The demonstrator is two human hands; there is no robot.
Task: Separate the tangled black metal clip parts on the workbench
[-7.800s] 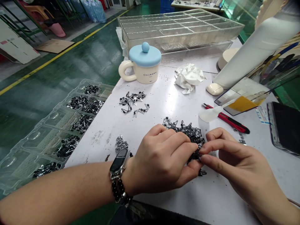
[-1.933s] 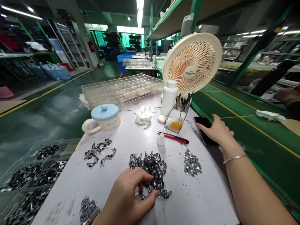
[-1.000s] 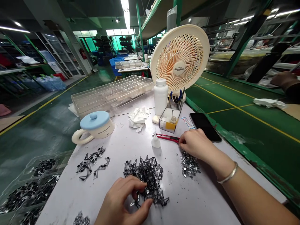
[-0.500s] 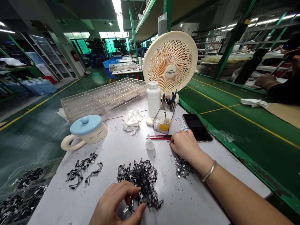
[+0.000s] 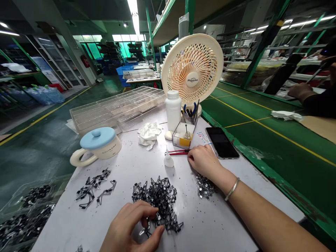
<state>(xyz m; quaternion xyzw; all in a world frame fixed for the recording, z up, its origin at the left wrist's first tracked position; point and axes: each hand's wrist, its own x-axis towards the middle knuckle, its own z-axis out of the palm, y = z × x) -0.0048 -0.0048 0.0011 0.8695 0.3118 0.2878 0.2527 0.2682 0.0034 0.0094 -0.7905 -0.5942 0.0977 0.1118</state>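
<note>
My left hand (image 5: 135, 227) rests at the near edge of a pile of small black metal clips (image 5: 160, 196). Its thumb and forefinger are apart, with loose clips lying between them. Farther right, my right hand (image 5: 204, 159) is curled over the end of a pair of red and black tweezers (image 5: 178, 152) lying flat on the table; its fingertips are partly hidden. Below that hand lies a heap of small silvery metal pieces (image 5: 204, 186). A small white dropper bottle (image 5: 168, 161) stands just left of the tweezers.
A lidded mug (image 5: 105, 148) and a smaller group of clips (image 5: 91, 189) are at left. Crumpled tissue (image 5: 149, 134), a white bottle (image 5: 173, 112), a tool box (image 5: 181, 140) and a fan (image 5: 193, 70) stand behind. A phone (image 5: 222, 142) lies right. Someone's hand (image 5: 300, 91) shows far right.
My right hand has slid slightly left along the tweezers, covering more of their end. My left hand has stayed by the clip pile. The whole view has shifted slightly.
</note>
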